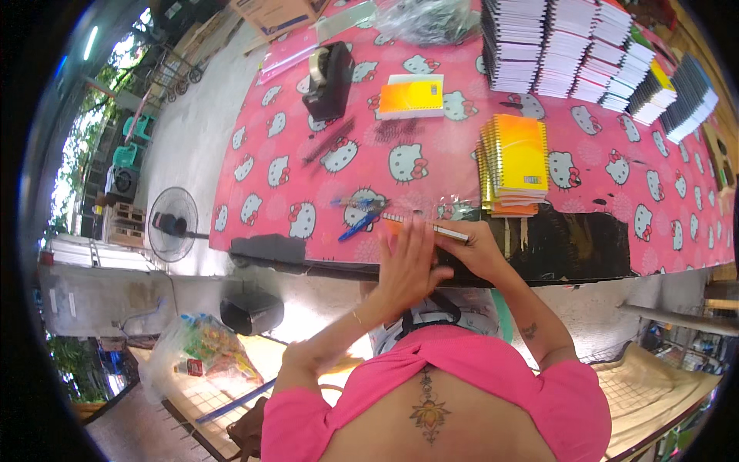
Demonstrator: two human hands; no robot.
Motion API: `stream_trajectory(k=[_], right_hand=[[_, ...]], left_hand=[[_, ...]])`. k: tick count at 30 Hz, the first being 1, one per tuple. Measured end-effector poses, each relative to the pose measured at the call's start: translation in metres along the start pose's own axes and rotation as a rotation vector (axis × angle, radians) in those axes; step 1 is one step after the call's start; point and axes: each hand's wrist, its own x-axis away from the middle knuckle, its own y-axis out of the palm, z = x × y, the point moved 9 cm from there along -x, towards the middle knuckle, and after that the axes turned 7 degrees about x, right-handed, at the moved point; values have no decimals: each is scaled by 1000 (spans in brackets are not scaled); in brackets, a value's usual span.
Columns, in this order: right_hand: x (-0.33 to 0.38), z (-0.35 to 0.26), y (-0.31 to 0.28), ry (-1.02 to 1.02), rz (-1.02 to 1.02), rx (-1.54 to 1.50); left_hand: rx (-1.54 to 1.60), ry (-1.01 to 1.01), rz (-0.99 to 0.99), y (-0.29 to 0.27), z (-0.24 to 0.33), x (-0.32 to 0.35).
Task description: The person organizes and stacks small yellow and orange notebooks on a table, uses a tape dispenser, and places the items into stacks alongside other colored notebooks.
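An orange notebook (394,225) lies at the front edge of the table, mostly hidden under my hands. My left hand (408,266) lies flat on it with the fingers spread. My right hand (481,250) is curled just to its right and pinches a thin silvery pen-like stick (450,232) that lies along the notebook's far edge. Two blue pens (359,215) rest just left of the notebook. A stack of orange and yellow spiral notebooks (516,162) stands right behind my right hand.
The pink cat-print tablecloth (262,154) also bears a single yellow-orange notebook (413,96), a black tape dispenser (327,77) and tall rows of white-edged notebooks (570,46) at the back. A standing fan (173,223) is left of the table, a snack bag (204,346) lower left.
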Motion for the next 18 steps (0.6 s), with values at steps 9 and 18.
stream_trajectory(k=[9, 18], right_hand=[[1, -6, 4, -56, -27, 107], [-3, -11, 3, -145, 33, 73]], left_hand=[[-62, 70, -3, 21, 15, 22], [2, 141, 20, 16, 19, 11]])
